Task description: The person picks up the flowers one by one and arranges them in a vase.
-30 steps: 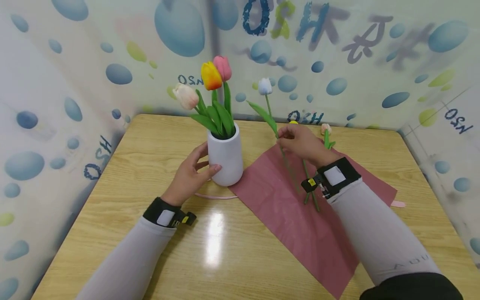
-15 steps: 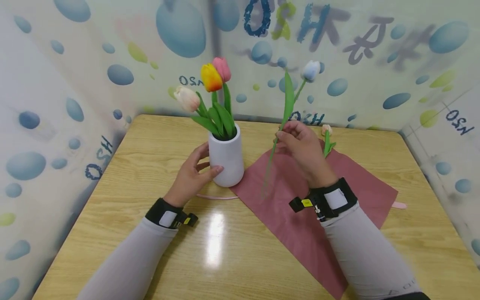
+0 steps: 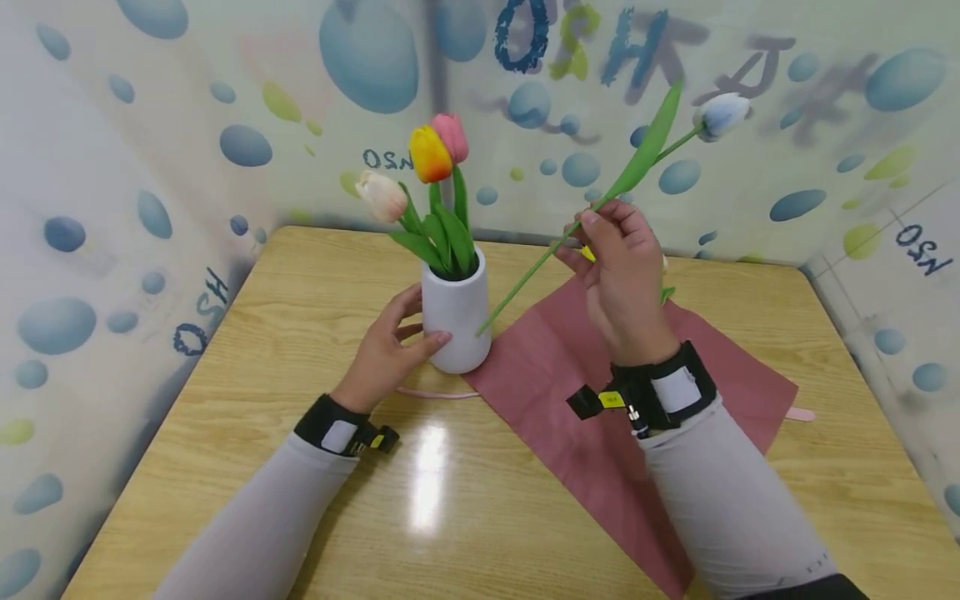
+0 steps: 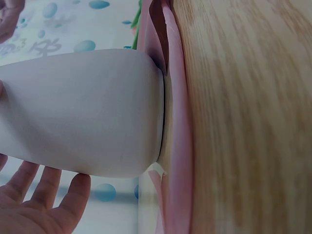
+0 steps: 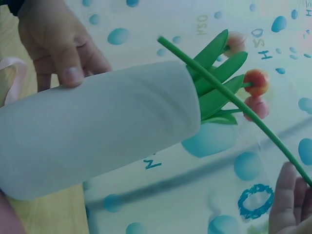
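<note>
A white vase (image 3: 456,321) stands upright on the wooden table, left of centre. In it are a pale pink tulip (image 3: 382,197), a yellow-orange tulip (image 3: 431,155) and a pink tulip (image 3: 451,137). My left hand (image 3: 386,350) holds the vase from its left side, thumb on the front and fingers passing behind. Raised to the right of the vase, my right hand (image 3: 622,267) pinches the green stem of a pale blue tulip (image 3: 722,117). That stem slants down to the left, and its lower end overlaps the vase in the head view, while the bloom points up and right.
Dusty-pink wrapping paper (image 3: 551,408) lies right of the vase. A pink ribbon (image 3: 438,395) runs by the vase's base. Behind my right hand, a bit of yellow bloom (image 3: 588,252) and a green leaf (image 3: 667,293) show. A patterned wall backs the table.
My right hand has lifted the pale blue tulip off the paper area and tipped it, bloom swinging right and stem end moving left toward the vase. My left hand stays on the vase.
</note>
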`<action>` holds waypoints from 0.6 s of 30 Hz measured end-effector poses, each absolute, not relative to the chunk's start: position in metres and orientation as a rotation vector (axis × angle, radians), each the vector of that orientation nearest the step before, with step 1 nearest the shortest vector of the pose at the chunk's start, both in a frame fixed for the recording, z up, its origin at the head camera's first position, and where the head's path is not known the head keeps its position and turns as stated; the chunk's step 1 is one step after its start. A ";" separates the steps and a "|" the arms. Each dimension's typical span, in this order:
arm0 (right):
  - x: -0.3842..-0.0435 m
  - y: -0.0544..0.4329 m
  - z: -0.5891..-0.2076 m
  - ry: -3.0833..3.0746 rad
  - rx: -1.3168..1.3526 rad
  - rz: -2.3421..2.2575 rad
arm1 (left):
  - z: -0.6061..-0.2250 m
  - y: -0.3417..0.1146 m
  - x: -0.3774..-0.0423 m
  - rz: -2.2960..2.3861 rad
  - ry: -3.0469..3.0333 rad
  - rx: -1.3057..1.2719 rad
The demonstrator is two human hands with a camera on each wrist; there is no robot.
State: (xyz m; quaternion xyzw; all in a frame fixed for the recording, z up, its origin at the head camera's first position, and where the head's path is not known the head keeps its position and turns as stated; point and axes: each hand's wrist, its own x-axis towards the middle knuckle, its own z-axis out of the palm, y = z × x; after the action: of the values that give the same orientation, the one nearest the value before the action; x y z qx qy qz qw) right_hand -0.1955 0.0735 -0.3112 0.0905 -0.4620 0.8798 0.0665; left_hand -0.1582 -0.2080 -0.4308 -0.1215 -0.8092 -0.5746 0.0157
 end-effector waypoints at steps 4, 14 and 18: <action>-0.199 0.066 -0.298 -1.322 0.276 2.621 | -0.431 -0.208 -0.158 -1.772 -2.528 -0.378; -0.208 0.052 -0.284 -1.289 0.332 2.526 | -0.432 -0.209 -0.160 -1.778 -2.530 -0.376; -0.210 0.046 -0.285 -1.381 0.383 2.421 | -0.434 -0.209 -0.161 -1.782 -2.525 -0.378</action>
State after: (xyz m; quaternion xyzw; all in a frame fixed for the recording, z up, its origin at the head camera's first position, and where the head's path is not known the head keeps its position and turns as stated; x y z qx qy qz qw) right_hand -0.2098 0.0461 -0.2848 0.1342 -0.4843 0.8490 0.1633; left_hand -0.1606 -0.2089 -0.4339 -0.1215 -0.8109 -0.5723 0.0143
